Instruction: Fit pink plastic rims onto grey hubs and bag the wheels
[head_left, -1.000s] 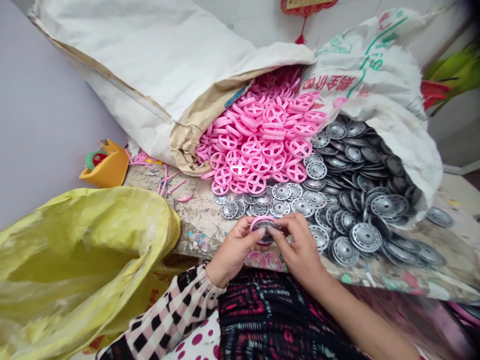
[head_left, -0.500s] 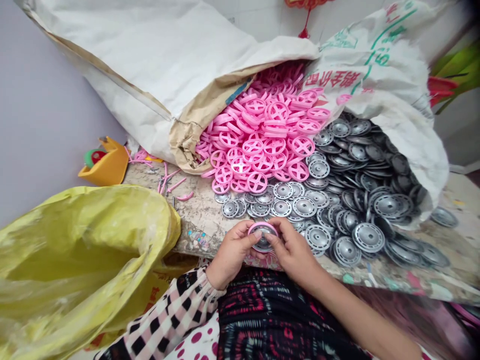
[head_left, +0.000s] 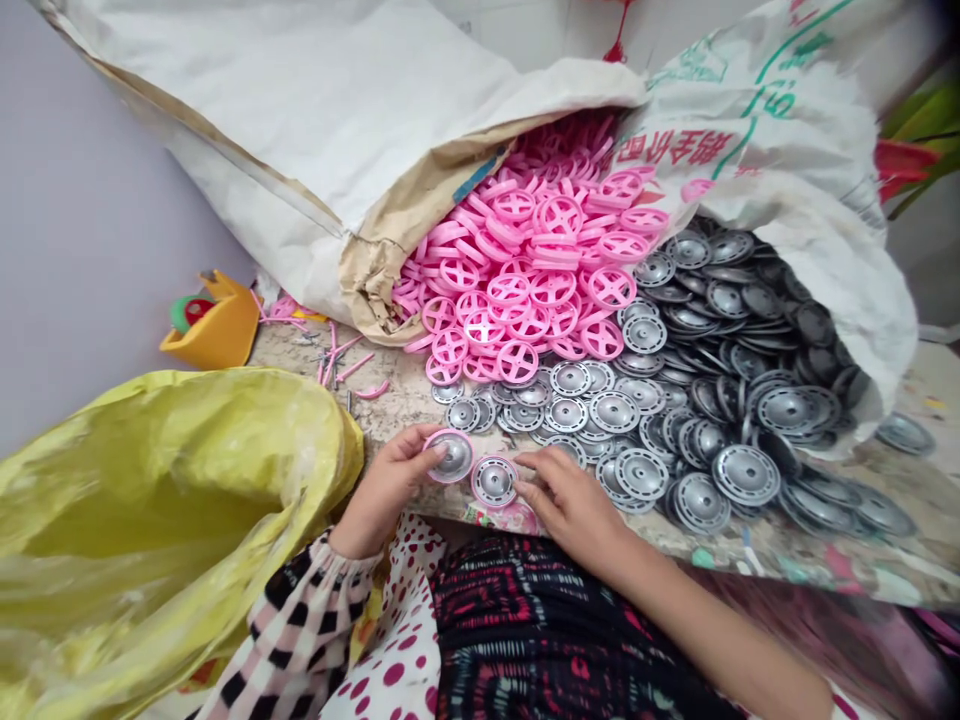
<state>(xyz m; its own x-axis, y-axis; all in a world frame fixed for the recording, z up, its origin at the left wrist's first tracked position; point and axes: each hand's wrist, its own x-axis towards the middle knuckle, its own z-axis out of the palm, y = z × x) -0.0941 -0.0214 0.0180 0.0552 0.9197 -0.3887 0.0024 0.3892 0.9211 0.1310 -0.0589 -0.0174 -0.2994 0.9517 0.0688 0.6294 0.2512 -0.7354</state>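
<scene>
Between the thumb and fingers of my left hand [head_left: 394,485] is a toy wheel [head_left: 452,456], a grey hubcap set in a pink rim, held over the table's front edge. A second pink-rimmed wheel [head_left: 494,482] lies flat just right of it. My right hand [head_left: 566,505] is beside that second wheel, its fingers apart and the tips at the wheel's right edge; whether they touch it I cannot tell. Loose grey hubcaps [head_left: 639,473] are spread behind and right of my right hand. Pink spoked rims [head_left: 517,361] are heaped behind them.
A white paper sack [head_left: 300,130] spills the rims, and a white woven sack [head_left: 862,270] spills the hubcaps. An open yellow bag [head_left: 180,450] stands at the left. Pink sticks [head_left: 352,370] and a yellow plastic piece [head_left: 217,325] lie on the worn table [head_left: 390,415].
Both hands were together on one pink-rimmed wheel. They have parted: my left hand moved left with a wheel, and a second wheel now shows beside my right fingers.
</scene>
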